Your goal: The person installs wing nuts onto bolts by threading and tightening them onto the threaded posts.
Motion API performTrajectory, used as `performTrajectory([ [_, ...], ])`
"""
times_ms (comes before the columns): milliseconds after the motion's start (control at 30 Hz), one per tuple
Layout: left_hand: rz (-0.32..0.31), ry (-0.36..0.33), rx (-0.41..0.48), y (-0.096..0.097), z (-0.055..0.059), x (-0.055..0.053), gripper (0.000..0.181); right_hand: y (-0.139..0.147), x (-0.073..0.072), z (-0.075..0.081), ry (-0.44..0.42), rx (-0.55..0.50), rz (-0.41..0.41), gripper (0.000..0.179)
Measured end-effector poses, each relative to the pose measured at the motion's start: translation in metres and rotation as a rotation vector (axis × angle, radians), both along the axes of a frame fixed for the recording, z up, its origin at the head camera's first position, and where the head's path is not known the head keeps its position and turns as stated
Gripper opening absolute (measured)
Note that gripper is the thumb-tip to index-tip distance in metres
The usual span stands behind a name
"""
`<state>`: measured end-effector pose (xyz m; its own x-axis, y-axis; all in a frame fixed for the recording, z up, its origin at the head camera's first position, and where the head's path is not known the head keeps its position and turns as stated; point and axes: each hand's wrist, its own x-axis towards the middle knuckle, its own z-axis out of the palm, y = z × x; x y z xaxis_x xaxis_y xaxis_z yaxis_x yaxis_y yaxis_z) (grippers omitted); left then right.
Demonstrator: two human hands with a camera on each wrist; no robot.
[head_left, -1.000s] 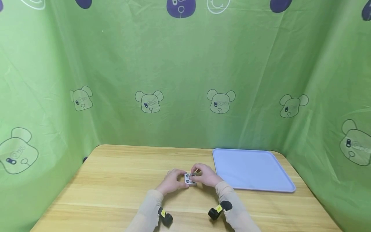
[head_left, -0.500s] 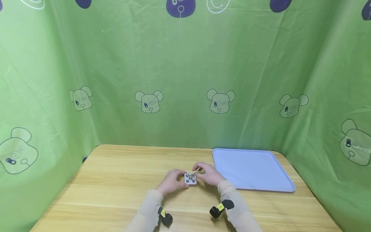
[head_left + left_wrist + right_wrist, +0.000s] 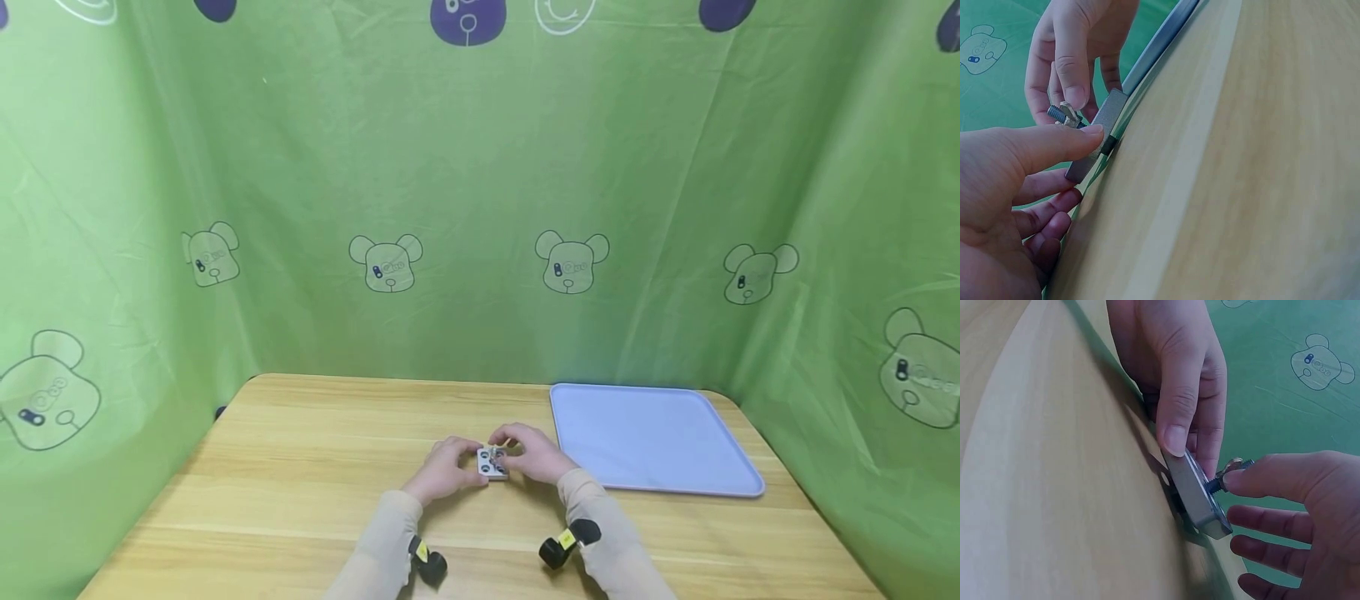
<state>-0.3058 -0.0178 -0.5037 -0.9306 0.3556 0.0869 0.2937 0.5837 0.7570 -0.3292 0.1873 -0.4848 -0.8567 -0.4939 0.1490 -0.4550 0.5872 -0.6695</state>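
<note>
A small square metal block point(image 3: 492, 476) with round holes in its top stands on the table between both hands. From its middle rises a threaded bolt point(image 3: 1055, 113) carrying a wing nut point(image 3: 1232, 464). My left hand point(image 3: 442, 472) grips the block by its left side, thumb on the near edge and fingers at the far one. My right hand point(image 3: 536, 457) is over the block's right side, its thumb against the wing nut and its forefinger curled around behind. That forefinger's contact is partly hidden in the right wrist view.
A pale lilac tray point(image 3: 652, 433) lies at the table's back right, close behind the right hand. The wooden table point(image 3: 315, 467) ends at a green patterned curtain point(image 3: 480, 333) at the back and sides. A small black camera sits on each wrist.
My right hand drew back right from the wing nut half a second ago, baring the bolt, and has returned to it. The left hand and block have stayed put.
</note>
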Motion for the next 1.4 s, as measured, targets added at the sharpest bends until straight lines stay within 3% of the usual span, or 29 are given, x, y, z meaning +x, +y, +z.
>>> performTrajectory([
  [333, -0.002, 0.003, 0.009, -0.0005, 0.0004, -0.0002, 0.057, -0.0011, 0.0017, -0.0009, 0.014, 0.011, 0.003, 0.021],
  [1000, -0.001, -0.008, 0.008, -0.0004, 0.0011, 0.0008, 0.057, -0.0071, 0.0061, 0.0003, 0.059, 0.062, -0.067, 0.012],
  [1400, -0.007, -0.002, 0.006, -0.0004, -0.0013, -0.0012, 0.057, -0.0025, 0.002, 0.0025, 0.01, 0.041, -0.055, 0.018],
])
